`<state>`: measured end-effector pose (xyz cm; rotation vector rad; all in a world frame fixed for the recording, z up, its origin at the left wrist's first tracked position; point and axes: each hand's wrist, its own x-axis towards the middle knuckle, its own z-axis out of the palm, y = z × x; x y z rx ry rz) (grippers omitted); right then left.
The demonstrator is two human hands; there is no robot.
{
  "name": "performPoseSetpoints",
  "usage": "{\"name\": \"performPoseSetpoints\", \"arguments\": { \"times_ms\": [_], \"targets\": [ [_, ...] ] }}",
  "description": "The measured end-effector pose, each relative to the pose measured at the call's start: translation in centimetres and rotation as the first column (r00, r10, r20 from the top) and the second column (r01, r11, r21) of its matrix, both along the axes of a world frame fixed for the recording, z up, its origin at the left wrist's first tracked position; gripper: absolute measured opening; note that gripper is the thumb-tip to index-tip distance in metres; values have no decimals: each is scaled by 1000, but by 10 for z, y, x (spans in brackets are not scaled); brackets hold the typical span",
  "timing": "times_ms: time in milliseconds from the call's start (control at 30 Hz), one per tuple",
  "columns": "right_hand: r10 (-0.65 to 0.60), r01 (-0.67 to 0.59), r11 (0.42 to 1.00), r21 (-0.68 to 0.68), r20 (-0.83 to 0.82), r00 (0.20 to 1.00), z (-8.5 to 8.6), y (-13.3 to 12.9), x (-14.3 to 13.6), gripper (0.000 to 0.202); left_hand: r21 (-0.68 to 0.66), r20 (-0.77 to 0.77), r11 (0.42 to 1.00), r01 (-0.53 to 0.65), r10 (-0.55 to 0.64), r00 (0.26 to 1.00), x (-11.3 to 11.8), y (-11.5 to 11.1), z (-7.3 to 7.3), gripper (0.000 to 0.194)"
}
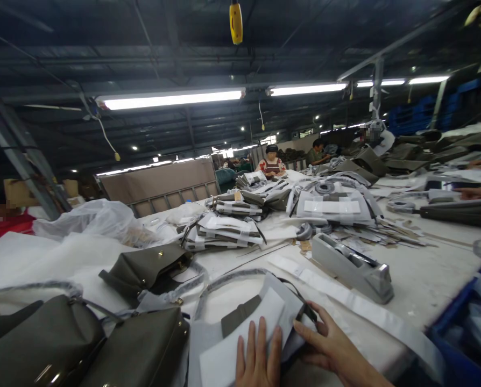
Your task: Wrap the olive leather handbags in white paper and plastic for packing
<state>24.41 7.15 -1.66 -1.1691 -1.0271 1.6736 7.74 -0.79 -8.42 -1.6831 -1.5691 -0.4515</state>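
A grey-green handbag lies in front of me, partly covered by white foam sheet and thin white wrapping. Its handle is wrapped in clear film and arches away from me. My left hand rests flat on the foam, fingers stretched out. At the bag's right side, my right hand has thumb and fingers closed around the edge, beside a dark strap. Part of that grip is hidden. More handbags stand at the left, unwrapped apart from film on some handles.
A grey tape dispenser stands to the right, beside a long white strip. Wrapped bags are piled further back. Paper scraps litter the table. A blue bin stands at the right edge. Co-workers sit across the table.
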Motion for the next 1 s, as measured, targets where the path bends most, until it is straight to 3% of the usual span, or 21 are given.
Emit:
{"name": "performPoseSetpoints", "arguments": {
  "times_ms": [133, 200, 300, 367, 433, 500, 567, 700, 767, 900, 1000],
  "targets": [
    [77, -75, 996, 47, -38, 996, 14, -4, 5, 94, -76, 51, 997, 25, -21, 998, -4, -8, 15, 74],
    [173, -170, 982, 78, -36, 984, 19, -1, 13, 90, -122, 77, 991, 51, -42, 996, -10, -12, 26, 81],
    [325, -355, 910, 215, 165, 931, 20, 14, 39, 77, -149, 86, 984, 98, -86, 993, -22, -16, 43, 94],
    [237, -436, 802, 408, 453, 860, 13, 30, 67, 58, -115, 102, 985, 129, -117, 988, -30, -17, 53, 99],
    [-23, -497, 642, 583, 663, 748, 0, 48, 97, 44, -77, 148, 987, 142, -130, 980, -36, -18, 62, 100],
    [-179, -591, 523, 614, 757, 628, -17, 63, 122, 45, -52, 211, 988, 143, -129, 969, -39, -18, 72, 95],
    [-210, -678, 465, 569, 815, 540, -33, 72, 138, 50, -26, 278, 991, 133, -121, 953, -40, -17, 81, 89],
    [-193, -726, 424, 541, 837, 512, -40, 73, 137, 34, -9, 393, 997, 82, -72, 917, -39, -15, 94, 83],
    [-212, -732, 428, 530, 846, 489, -33, 71, 127, 27, -15, 419, 997, 71, -58, 906, -39, -14, 97, 84],
    [-266, -770, 450, 452, 891, 368, -16, 68, 109, 22, -27, 416, 996, 83, -64, 907, -39, -15, 97, 88],
    [-256, -779, 455, 431, 901, 349, -10, 63, 107, 20, -28, 409, 996, 82, -64, 910, -39, -16, 97, 90]
  ]
}}
